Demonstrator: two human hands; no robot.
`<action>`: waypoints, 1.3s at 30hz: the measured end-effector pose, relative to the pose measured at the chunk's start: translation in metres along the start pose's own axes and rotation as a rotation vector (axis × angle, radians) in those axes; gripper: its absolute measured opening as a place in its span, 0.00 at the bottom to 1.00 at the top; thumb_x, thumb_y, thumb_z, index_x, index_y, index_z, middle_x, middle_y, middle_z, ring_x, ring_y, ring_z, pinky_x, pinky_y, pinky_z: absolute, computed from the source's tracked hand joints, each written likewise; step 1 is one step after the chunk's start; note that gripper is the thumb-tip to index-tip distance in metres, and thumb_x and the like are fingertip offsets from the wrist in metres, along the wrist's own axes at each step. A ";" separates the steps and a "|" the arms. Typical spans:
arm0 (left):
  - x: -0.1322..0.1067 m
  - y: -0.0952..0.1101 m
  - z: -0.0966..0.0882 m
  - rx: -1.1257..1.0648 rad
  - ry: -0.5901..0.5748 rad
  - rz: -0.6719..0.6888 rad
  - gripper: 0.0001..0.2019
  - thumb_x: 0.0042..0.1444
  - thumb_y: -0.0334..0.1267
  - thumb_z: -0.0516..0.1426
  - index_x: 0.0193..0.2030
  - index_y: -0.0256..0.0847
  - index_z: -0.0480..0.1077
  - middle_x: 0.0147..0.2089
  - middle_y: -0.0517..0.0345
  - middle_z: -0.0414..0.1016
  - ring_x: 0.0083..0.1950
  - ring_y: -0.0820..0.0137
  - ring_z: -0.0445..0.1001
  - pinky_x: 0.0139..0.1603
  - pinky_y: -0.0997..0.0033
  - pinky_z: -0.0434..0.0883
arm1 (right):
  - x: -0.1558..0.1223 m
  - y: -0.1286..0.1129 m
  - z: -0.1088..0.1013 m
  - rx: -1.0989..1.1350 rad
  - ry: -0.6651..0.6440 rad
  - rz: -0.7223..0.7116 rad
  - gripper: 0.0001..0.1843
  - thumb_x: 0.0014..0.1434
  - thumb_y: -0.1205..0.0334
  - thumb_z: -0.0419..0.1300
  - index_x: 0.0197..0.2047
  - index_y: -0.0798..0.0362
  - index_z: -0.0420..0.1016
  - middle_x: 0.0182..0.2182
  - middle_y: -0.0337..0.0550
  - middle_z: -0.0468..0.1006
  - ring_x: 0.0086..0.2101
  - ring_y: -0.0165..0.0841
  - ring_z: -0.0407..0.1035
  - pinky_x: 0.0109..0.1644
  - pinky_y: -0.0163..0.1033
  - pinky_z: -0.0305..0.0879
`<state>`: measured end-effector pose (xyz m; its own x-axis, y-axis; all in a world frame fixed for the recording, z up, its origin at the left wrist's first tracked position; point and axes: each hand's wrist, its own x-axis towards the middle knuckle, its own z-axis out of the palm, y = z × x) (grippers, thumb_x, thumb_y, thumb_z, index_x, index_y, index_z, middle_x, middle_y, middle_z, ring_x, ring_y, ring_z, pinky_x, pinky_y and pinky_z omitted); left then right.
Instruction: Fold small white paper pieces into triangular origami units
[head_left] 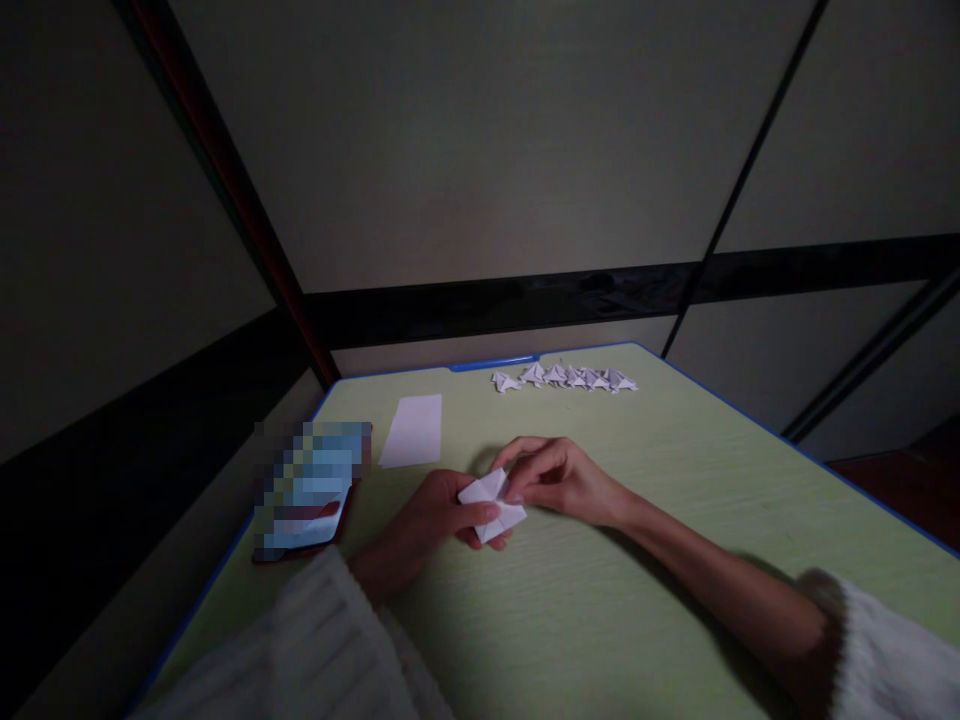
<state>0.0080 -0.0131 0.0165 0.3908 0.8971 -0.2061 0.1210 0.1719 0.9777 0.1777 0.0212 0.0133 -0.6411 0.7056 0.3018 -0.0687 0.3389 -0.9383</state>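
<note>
A small white folded paper piece (491, 505) is held just above the light green table (615, 600) between both hands. My left hand (427, 525) grips its lower left side, thumb on top. My right hand (555, 478) pinches its upper right edge with curled fingers. Both wrists come out of white knitted sleeves.
A flat white paper sheet (412, 430) lies behind the hands. A phone (311, 490) with a lit screen rests at the left edge. A row of several folded white paper figures (566, 378) stands along the far edge. Dark wall rails run behind the blue-rimmed table.
</note>
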 end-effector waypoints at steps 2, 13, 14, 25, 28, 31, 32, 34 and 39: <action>0.001 -0.002 -0.001 -0.010 -0.010 0.008 0.08 0.41 0.35 0.56 0.24 0.31 0.71 0.19 0.57 0.73 0.21 0.75 0.68 0.21 0.80 0.60 | -0.001 0.000 -0.003 -0.026 -0.045 -0.023 0.05 0.46 0.69 0.58 0.26 0.54 0.75 0.36 0.43 0.69 0.31 0.26 0.65 0.33 0.35 0.61; 0.001 0.002 0.002 -0.007 0.051 -0.075 0.13 0.40 0.41 0.57 0.24 0.30 0.71 0.20 0.56 0.73 0.22 0.73 0.70 0.24 0.77 0.63 | -0.002 -0.003 -0.002 -0.101 -0.054 -0.067 0.06 0.48 0.69 0.56 0.26 0.56 0.75 0.38 0.45 0.67 0.30 0.25 0.65 0.33 0.34 0.62; 0.001 0.002 0.003 -0.012 0.068 -0.058 0.13 0.40 0.42 0.56 0.24 0.30 0.71 0.20 0.56 0.72 0.22 0.72 0.70 0.25 0.76 0.63 | -0.002 -0.003 -0.001 -0.077 -0.038 -0.063 0.06 0.47 0.70 0.56 0.25 0.56 0.74 0.38 0.45 0.67 0.31 0.26 0.65 0.33 0.34 0.62; 0.002 0.005 0.010 0.137 0.361 0.109 0.10 0.41 0.37 0.54 0.17 0.32 0.70 0.15 0.59 0.70 0.19 0.74 0.66 0.21 0.77 0.60 | 0.005 -0.002 0.009 0.106 0.145 0.201 0.07 0.43 0.69 0.58 0.17 0.60 0.65 0.25 0.41 0.68 0.25 0.25 0.61 0.29 0.33 0.56; 0.003 0.005 0.011 0.133 0.366 0.096 0.09 0.41 0.36 0.54 0.17 0.32 0.71 0.15 0.60 0.70 0.19 0.73 0.66 0.21 0.77 0.60 | 0.005 0.000 0.010 0.136 0.143 0.237 0.06 0.42 0.69 0.58 0.18 0.60 0.65 0.23 0.40 0.67 0.23 0.24 0.60 0.26 0.32 0.55; 0.002 0.006 0.012 0.120 0.363 0.088 0.10 0.41 0.36 0.54 0.17 0.32 0.71 0.14 0.60 0.70 0.19 0.73 0.66 0.22 0.77 0.60 | 0.006 0.001 0.011 0.122 0.183 0.213 0.06 0.41 0.69 0.59 0.18 0.60 0.65 0.24 0.40 0.68 0.23 0.24 0.60 0.27 0.32 0.55; 0.002 0.007 0.013 0.119 0.363 0.087 0.10 0.41 0.36 0.54 0.17 0.32 0.71 0.14 0.60 0.70 0.19 0.74 0.66 0.22 0.77 0.60 | 0.006 0.001 0.011 0.112 0.197 0.203 0.07 0.40 0.69 0.59 0.17 0.60 0.65 0.24 0.40 0.68 0.24 0.24 0.60 0.28 0.32 0.55; 0.001 0.008 0.013 0.121 0.371 0.090 0.10 0.41 0.36 0.54 0.18 0.32 0.71 0.15 0.60 0.70 0.19 0.74 0.65 0.21 0.77 0.59 | 0.006 0.002 0.012 0.109 0.214 0.202 0.07 0.40 0.69 0.59 0.17 0.60 0.64 0.23 0.40 0.68 0.24 0.24 0.61 0.28 0.32 0.55; -0.001 0.005 0.011 0.166 0.435 0.120 0.10 0.40 0.37 0.55 0.18 0.32 0.71 0.15 0.60 0.69 0.19 0.74 0.64 0.21 0.77 0.58 | 0.006 0.002 0.015 0.198 0.194 0.327 0.12 0.37 0.64 0.63 0.21 0.59 0.62 0.17 0.35 0.66 0.20 0.24 0.60 0.25 0.31 0.55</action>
<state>0.0181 -0.0170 0.0215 -0.0026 0.9998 -0.0214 0.2567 0.0214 0.9663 0.1627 0.0169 0.0106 -0.4994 0.8663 -0.0084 -0.0435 -0.0348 -0.9984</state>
